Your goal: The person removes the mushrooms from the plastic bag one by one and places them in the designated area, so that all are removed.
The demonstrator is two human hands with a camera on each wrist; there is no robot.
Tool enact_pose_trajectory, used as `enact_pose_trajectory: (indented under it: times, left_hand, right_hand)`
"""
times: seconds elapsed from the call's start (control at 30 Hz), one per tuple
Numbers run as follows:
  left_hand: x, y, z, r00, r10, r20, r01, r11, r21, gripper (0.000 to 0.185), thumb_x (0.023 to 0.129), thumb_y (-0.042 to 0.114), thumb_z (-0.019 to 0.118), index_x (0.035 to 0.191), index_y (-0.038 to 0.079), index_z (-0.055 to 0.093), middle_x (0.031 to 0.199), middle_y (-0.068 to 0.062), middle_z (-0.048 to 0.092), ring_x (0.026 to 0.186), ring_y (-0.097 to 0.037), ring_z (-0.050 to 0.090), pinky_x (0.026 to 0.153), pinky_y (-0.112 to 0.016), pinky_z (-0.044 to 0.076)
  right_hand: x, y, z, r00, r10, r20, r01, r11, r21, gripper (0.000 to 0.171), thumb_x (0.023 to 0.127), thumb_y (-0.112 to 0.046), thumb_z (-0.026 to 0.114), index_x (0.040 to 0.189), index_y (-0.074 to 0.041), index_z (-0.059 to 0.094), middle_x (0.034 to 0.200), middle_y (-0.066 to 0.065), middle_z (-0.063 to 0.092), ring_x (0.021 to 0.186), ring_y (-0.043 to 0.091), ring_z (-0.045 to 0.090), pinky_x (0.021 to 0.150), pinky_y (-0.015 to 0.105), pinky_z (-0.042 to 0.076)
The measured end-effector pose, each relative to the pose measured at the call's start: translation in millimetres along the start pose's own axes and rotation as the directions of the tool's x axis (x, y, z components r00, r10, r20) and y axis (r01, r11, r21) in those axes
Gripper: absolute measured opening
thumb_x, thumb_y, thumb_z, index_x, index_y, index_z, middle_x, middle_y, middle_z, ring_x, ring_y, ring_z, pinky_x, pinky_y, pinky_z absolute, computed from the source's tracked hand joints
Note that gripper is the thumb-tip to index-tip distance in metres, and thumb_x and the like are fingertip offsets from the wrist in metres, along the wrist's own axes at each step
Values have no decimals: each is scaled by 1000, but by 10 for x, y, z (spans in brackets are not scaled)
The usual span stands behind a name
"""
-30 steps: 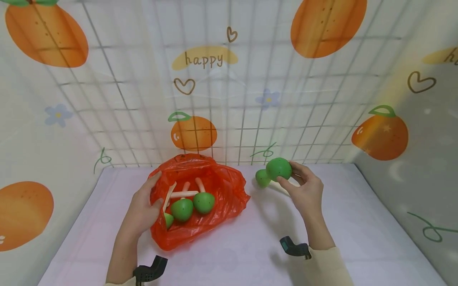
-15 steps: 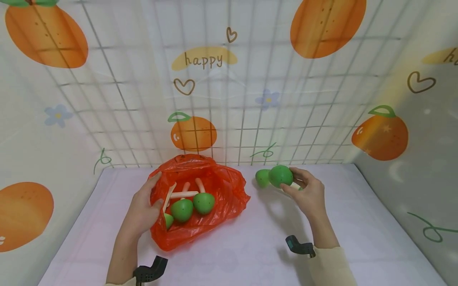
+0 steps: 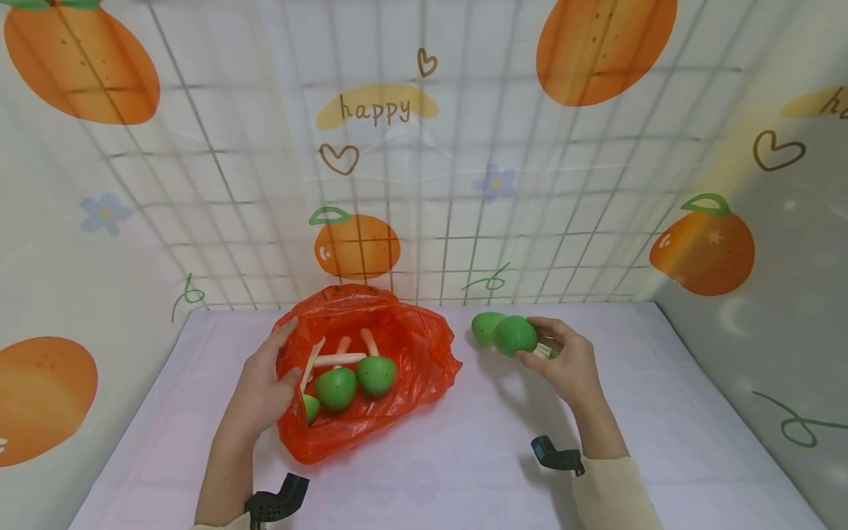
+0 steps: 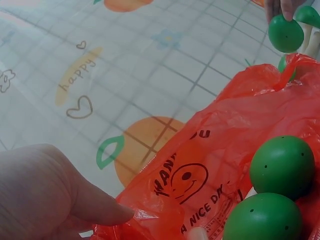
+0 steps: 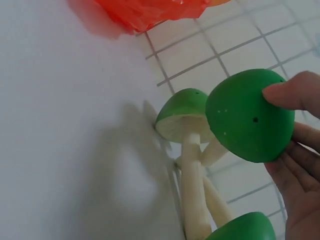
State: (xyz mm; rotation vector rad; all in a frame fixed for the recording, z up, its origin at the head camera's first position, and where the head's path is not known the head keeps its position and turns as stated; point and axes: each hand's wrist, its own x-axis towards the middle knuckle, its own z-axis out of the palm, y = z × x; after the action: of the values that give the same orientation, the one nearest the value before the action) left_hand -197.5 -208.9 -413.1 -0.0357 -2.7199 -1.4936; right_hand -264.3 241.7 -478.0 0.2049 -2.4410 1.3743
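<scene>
Right now your right hand (image 3: 563, 357) grips a cluster of green-capped toy mushrooms with pale stems (image 3: 506, 335) beside the crinkled red plastic bag (image 3: 397, 353), whose rim your left hand (image 3: 265, 383) pinches open. Likely next: carry them across and lower them through the mouth.
</scene>
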Motion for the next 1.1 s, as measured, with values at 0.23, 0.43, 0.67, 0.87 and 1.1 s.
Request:
enact_pose_trajectory:
  times: [0.23,0.43,0.67,0.87,1.1]
  left_hand:
    - [7,-10,2,1000,10,-1,-10,1000,-4,75,100,-7,57,167,12,29,168,-17,33,153,-42,30,112,-60,41]
    - [5,-25,4,1000,25,-3,-25,1000,-9,75,99,-8,57,166,11,30,168,-17,33,154,-42,29,113,-60,40]
    - [-13,-9,2,1000,27,4,-27,1000,-16,75,99,-8,56,167,11,29,168,-18,32,154,-43,29,113,-61,39]
    - [-4,-21,5,1000,30,4,-30,999,-19,75,99,-8,55,167,11,29,168,-17,32,154,-42,29,113,-60,40]
    - [3,-35,8,1000,28,4,-28,1000,-8,75,100,-8,55,167,12,29,168,-17,32,154,-42,28,113,-61,39]
  right_hand:
    - [-11,43,9,999,3,49,-3,1000,-14,64,78,6,86,137,6,61,130,26,67,121,42,65,105,56,51]
    - [-7,85,26,997,-18,73,21,999,-34,67,77,8,86,138,7,60,129,27,65,118,44,65,104,56,52]
    - [0,142,54,992,-51,116,55,998,-34,70,76,10,86,139,10,57,127,28,61,116,46,63,104,60,51]
    - [-7,186,83,990,-43,138,50,997,-50,72,74,10,88,139,10,56,128,28,60,115,46,62,104,61,51]
    - [-21,243,118,986,-18,164,33,996,-85,74,74,6,89,139,10,54,130,32,63,120,49,61,105,63,48]
